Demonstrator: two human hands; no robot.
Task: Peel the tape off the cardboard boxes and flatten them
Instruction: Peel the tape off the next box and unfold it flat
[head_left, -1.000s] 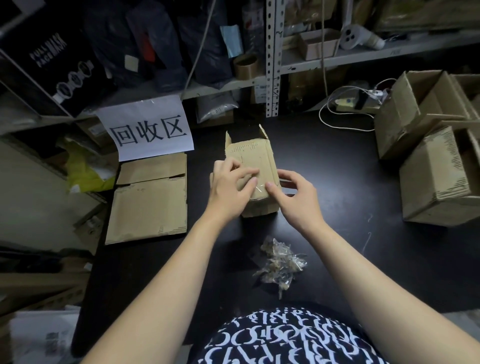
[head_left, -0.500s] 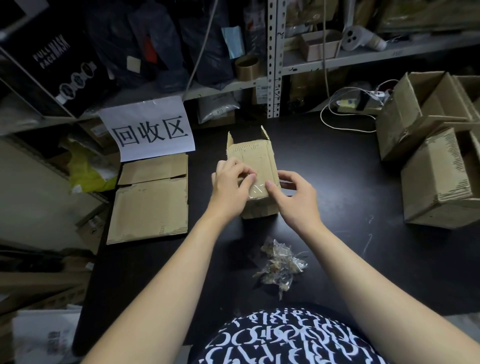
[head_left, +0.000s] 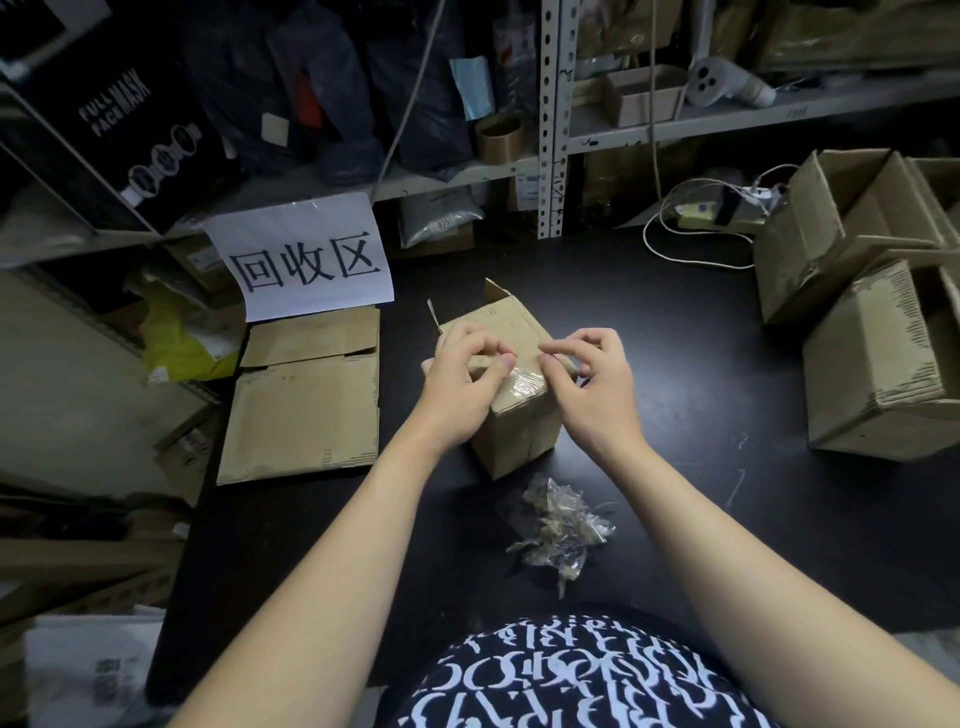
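Right now the box (head_left: 519, 426) sits mid-counter (head_left: 727, 519), with the left hand (head_left: 457, 384) curled over its top and the right hand (head_left: 592, 384) pinching the clear tape (head_left: 522, 383) on the near top edge. Pulled too steeply, the thin tape could shred or strip the paper face, and the light box may skid on the smooth dark top. Flattened cardboard (head_left: 306, 405) lies left under a sign (head_left: 306, 260), with a wad (head_left: 563, 525) nearby, boxes (head_left: 878, 364) on the right and cluttered shelves (head_left: 675, 124) behind.

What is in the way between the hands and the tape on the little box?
Nothing visible. The left hand grips the little box and the right hand pinches at the clear tape on its top. The crumpled tape wad lies apart, nearer the person.
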